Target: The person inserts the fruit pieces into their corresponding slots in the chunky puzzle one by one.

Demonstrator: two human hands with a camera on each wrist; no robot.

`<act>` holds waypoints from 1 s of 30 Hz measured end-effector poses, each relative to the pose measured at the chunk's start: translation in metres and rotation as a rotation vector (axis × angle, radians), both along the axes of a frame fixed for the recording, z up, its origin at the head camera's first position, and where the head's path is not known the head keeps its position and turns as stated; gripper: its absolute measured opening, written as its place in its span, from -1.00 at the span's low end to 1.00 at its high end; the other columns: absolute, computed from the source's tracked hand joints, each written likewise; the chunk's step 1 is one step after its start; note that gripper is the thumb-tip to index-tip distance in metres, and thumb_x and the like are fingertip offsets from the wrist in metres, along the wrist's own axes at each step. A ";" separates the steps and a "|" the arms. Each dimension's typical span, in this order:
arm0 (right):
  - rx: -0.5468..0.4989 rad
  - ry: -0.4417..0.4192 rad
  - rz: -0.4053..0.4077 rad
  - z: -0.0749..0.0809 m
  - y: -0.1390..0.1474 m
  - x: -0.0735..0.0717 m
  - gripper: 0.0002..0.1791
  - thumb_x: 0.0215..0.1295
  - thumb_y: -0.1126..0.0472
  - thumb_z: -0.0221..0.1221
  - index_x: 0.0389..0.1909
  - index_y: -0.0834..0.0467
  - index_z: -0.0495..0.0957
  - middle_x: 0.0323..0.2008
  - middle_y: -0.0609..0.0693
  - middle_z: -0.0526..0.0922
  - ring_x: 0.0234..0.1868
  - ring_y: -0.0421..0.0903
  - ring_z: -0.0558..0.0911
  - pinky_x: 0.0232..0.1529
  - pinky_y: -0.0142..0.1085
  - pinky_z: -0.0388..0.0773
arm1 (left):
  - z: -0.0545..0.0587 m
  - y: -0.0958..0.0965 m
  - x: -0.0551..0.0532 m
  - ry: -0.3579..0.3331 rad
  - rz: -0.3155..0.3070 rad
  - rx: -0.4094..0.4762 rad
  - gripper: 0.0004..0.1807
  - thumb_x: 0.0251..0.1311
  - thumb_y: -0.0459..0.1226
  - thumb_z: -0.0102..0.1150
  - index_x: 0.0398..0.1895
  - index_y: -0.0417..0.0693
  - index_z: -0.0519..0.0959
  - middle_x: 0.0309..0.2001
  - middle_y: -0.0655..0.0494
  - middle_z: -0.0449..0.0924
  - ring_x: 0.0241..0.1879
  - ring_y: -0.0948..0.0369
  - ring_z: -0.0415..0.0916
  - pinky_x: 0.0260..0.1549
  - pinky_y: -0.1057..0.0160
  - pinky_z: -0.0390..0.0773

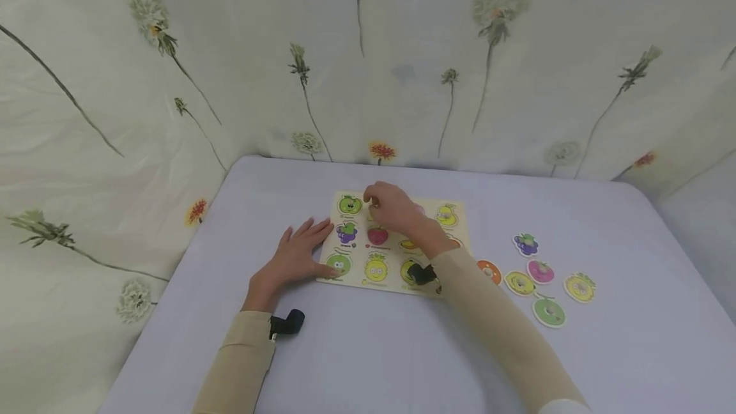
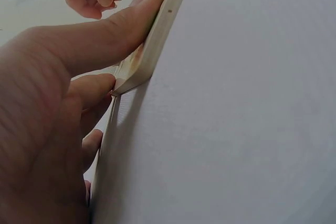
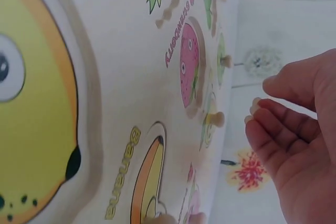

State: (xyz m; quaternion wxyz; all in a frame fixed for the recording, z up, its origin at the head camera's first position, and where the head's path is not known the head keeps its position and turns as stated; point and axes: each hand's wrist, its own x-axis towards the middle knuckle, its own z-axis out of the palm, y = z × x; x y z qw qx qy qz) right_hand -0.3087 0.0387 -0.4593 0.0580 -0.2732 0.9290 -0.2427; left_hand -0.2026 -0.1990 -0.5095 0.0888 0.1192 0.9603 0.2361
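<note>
A wooden fruit puzzle board (image 1: 397, 260) lies on the table. My left hand (image 1: 299, 254) rests at its left edge; in the left wrist view the thumb (image 2: 113, 38) lies on the board's top and the other fingers are beside it. My right hand (image 1: 393, 206) hovers over the back row, fingers loosely bent and holding nothing. In the right wrist view it is apart from a knobbed piece (image 3: 207, 129) set in the board. The green apple piece (image 1: 350, 205) sits in the back left corner. A strawberry picture (image 3: 189, 66) shows in its recess, without a knob.
Loose pieces lie right of the board: grapes (image 1: 526, 245), a pink-purple fruit (image 1: 540, 271), a lemon (image 1: 519, 283), an orange one (image 1: 489, 271), a pineapple (image 1: 579, 287) and a green melon (image 1: 549, 313). A flowered curtain (image 1: 402, 82) hangs behind the table.
</note>
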 end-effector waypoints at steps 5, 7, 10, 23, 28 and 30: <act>-0.026 -0.018 -0.032 0.001 0.012 0.003 -0.74 0.28 0.31 0.15 -0.03 0.14 0.63 -0.24 0.00 0.56 -0.18 -0.04 0.50 -0.07 -0.19 0.53 | -0.001 0.001 0.001 -0.002 0.004 0.006 0.19 -0.15 0.31 0.40 0.57 0.19 0.09 0.60 0.31 0.00 0.63 0.06 -0.24 0.53 -0.27 -0.32; -0.025 -0.014 -0.037 0.000 0.018 0.003 -0.75 0.28 0.30 0.17 -0.04 0.13 0.63 -0.24 0.00 0.56 -0.19 -0.04 0.50 -0.08 -0.20 0.53 | -0.001 0.001 0.001 -0.001 0.001 0.006 0.19 -0.15 0.31 0.40 0.57 0.18 0.09 0.60 0.31 0.00 0.63 0.06 -0.24 0.53 -0.27 -0.32; -0.031 -0.006 -0.044 -0.001 0.026 0.006 -0.76 0.28 0.28 0.17 -0.04 0.13 0.63 -0.24 -0.01 0.57 -0.19 -0.05 0.51 -0.09 -0.20 0.53 | -0.002 0.000 0.001 0.004 -0.003 0.006 0.19 -0.15 0.31 0.41 0.57 0.17 0.10 0.59 0.30 0.00 0.63 0.05 -0.24 0.52 -0.28 -0.31; -0.026 -0.015 -0.129 -0.008 0.058 0.021 -0.73 0.31 0.24 0.10 -0.01 0.09 0.62 -0.27 -0.01 0.54 -0.23 -0.05 0.47 -0.20 -0.24 0.47 | -0.001 0.000 0.001 -0.002 -0.001 0.001 0.19 -0.14 0.30 0.40 0.58 0.18 0.08 0.60 0.30 -0.01 0.63 0.06 -0.25 0.53 -0.27 -0.32; -0.071 -0.046 -0.133 -0.010 0.069 0.032 -0.74 0.31 0.23 0.13 -0.01 0.11 0.62 -0.23 0.00 0.56 -0.19 -0.04 0.47 -0.15 -0.23 0.49 | 0.003 0.002 0.003 -0.009 0.001 -0.005 0.19 -0.13 0.28 0.41 0.58 0.17 0.07 0.60 0.29 -0.02 0.63 0.05 -0.25 0.53 -0.27 -0.32; -0.093 -0.053 -0.135 -0.011 0.073 0.036 -0.74 0.31 0.23 0.13 -0.01 0.11 0.61 -0.22 0.00 0.56 -0.18 -0.04 0.47 -0.15 -0.23 0.48 | 0.005 0.003 0.004 -0.009 0.001 -0.005 0.19 -0.13 0.28 0.41 0.58 0.17 0.07 0.60 0.28 -0.02 0.63 0.05 -0.25 0.53 -0.27 -0.32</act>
